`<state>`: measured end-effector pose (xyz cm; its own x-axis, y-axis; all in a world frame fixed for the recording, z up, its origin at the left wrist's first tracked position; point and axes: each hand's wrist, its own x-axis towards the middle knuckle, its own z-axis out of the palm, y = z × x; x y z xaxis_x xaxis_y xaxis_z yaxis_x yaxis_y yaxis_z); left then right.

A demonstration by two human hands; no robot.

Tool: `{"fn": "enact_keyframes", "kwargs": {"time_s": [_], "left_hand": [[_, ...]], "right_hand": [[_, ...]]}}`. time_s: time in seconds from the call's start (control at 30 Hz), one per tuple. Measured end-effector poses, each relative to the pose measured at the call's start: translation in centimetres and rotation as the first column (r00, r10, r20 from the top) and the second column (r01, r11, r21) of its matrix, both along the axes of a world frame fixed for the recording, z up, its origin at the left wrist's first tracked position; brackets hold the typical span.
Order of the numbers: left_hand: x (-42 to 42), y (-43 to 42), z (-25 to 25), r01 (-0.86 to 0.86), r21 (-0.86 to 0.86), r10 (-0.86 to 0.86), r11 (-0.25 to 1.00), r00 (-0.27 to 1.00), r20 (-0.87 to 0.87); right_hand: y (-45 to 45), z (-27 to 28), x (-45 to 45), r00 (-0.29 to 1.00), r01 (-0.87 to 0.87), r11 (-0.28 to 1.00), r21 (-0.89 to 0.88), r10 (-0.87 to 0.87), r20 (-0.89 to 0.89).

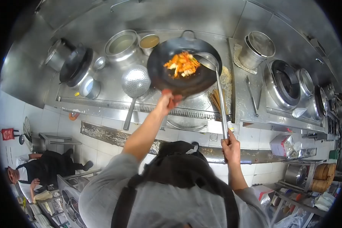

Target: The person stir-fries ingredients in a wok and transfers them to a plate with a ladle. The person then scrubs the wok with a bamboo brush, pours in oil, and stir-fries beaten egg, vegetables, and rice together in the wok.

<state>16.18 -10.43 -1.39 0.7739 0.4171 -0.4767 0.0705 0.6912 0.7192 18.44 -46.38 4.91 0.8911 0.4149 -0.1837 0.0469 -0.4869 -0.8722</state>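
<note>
My left hand is closed around the near handle of a black wok, with something red, perhaps a cloth, under the fingers. Orange and pale chopped food lies in the middle of the wok. My right hand grips the lower end of a long-handled ladle. The ladle's bowl rests inside the wok at its right side, just beside the food. Left of the wok, a perforated skimmer lies on the steel stove top with its handle toward me.
Behind the skimmer stand a large metal pot and a small container of brownish liquid. A strainer sits over a pot at right, near tongs. Bamboo sticks lie by the wok. Another person is at lower left.
</note>
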Motion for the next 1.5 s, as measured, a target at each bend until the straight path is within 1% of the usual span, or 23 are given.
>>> {"fn": "enact_keyframes", "kwargs": {"time_s": [0.07, 0.1, 0.13, 0.17, 0.23, 0.3, 0.33, 0.4, 0.47, 0.53, 0.6, 0.63, 0.7, 0.77, 0.8, 0.87, 0.93, 1.0, 1.03, 1.13, 1.2, 1.27, 1.5], "left_hand": [[-5.3, -4.5, -0.4, -0.064, -0.03, 0.064, 0.997, 0.998, 0.008], [-7.7, -5.7, 1.4, 0.065, 0.084, -0.055, 0.994, 0.991, -0.12], [-9.3, -6.6, 3.2, 0.014, -0.062, -0.03, 0.998, 0.963, -0.266], [-9.4, -6.4, 3.5, 0.0, -0.069, -0.02, 0.998, 0.957, -0.288], [-6.0, -3.8, 4.7, -0.144, 0.039, 0.145, 0.989, 0.989, -0.032], [-1.7, -0.7, 6.3, -0.156, -0.024, 0.156, 0.987, 0.988, -0.004], [-0.4, 0.1, 6.3, -0.157, -0.027, 0.157, 0.987, 0.988, 0.0], [1.2, 1.2, 5.1, -0.036, -0.025, 0.035, 0.999, 0.998, -0.058], [0.1, 0.1, 3.3, -0.057, -0.015, 0.056, 0.998, 0.998, -0.038], [-3.1, -2.2, -1.7, -0.016, -0.055, 0.018, 0.998, 1.0, 0.023], [-7.5, -6.1, 1.2, -0.007, -0.015, 0.006, 1.0, 1.0, -0.02], [-9.1, -7.5, 3.9, 0.033, -0.036, -0.036, 0.999, 0.996, -0.083], [-7.0, -5.9, 6.4, -0.078, -0.037, 0.081, 0.996, 0.994, 0.07], [-2.1, -2.0, 6.9, -0.134, -0.009, 0.135, 0.991, 0.985, 0.106], [0.2, -0.7, 7.3, -0.13, -0.066, 0.13, 0.989, 0.991, 0.001], [2.6, 2.2, 2.7, -0.049, -0.044, 0.047, 0.998, 0.997, -0.055], [2.4, 1.6, 1.4, -0.022, 0.001, 0.022, 1.0, 0.995, -0.099], [-0.6, -2.6, 0.7, -0.094, -0.018, 0.093, 0.995, 0.995, -0.038], [-3.0, -3.2, -2.3, -0.024, -0.005, 0.024, 1.0, 1.0, -0.009], [-5.5, -4.4, -0.6, -0.053, -0.03, 0.053, 0.998, 0.999, -0.007], [-2.0, -2.9, 2.5, -0.223, -0.044, 0.224, 0.974, 0.974, 0.023], [1.4, -0.6, 3.5, -0.155, -0.004, 0.155, 0.988, 0.987, 0.027], [5.1, 2.0, -0.4, -0.183, 0.022, 0.182, 0.983, 0.983, 0.028]], "right_hand": [[-1.1, -0.2, -0.1, 0.993, -0.012, 1.0, -0.006, 0.013, 0.117], [-1.5, -0.8, -0.1, 0.992, -0.003, 1.0, 0.014, 0.001, 0.125], [-2.4, -1.4, -0.2, 0.981, -0.008, 1.0, -0.016, 0.011, 0.192], [-3.2, -1.7, -1.0, 0.971, -0.024, 0.998, -0.06, 0.038, 0.236], [-2.5, -1.2, -0.9, 0.983, -0.007, 0.998, -0.062, 0.018, 0.183], [-2.0, -1.0, -0.2, 0.981, -0.009, 1.0, -0.03, 0.014, 0.191], [-1.5, -0.6, 0.3, 0.996, 0.02, 0.999, -0.03, -0.017, 0.093], [-0.9, -1.5, 1.6, 0.996, 0.008, 1.0, -0.024, -0.005, 0.092], [-0.2, -1.3, 2.0, 0.999, -0.008, 1.0, -0.023, 0.009, 0.044], [-0.9, -0.5, 0.9, 0.998, 0.012, 0.999, -0.031, -0.01, 0.058], [-1.6, -0.7, 1.2, 0.969, -0.046, 0.998, -0.053, 0.057, 0.241], [-1.9, -0.8, 1.4, 0.968, -0.048, 0.998, -0.049, 0.058, 0.244], [-2.7, -1.0, 0.4, 0.99, 0.009, 0.998, -0.068, 0.001, 0.142], [-2.5, -1.8, 1.2, 0.987, -0.02, 0.998, -0.065, 0.03, 0.155], [-2.3, -1.8, 1.6, 0.992, -0.01, 0.998, -0.062, 0.018, 0.123], [-1.8, -2.3, 2.3, 0.998, 0.0, 0.998, -0.061, 0.004, 0.066], [-1.1, -1.8, 3.0, 0.996, -0.03, 0.999, -0.044, 0.034, 0.082], [-1.3, -0.6, 2.7, 0.991, -0.059, 0.998, -0.034, 0.063, 0.121], [-1.8, -0.6, 2.5, 0.988, -0.056, 0.997, -0.046, 0.062, 0.14], [-3.0, -0.7, 1.5, 0.977, -0.025, 0.995, -0.095, 0.045, 0.209], [-3.1, -1.1, 1.3, 0.98, -0.04, 0.994, -0.104, 0.059, 0.189], [-3.1, -1.2, 1.9, 0.968, -0.057, 0.99, -0.132, 0.087, 0.237], [-3.0, -4.3, 4.2, 0.933, -0.084, 0.979, -0.186, 0.143, 0.329]]}}
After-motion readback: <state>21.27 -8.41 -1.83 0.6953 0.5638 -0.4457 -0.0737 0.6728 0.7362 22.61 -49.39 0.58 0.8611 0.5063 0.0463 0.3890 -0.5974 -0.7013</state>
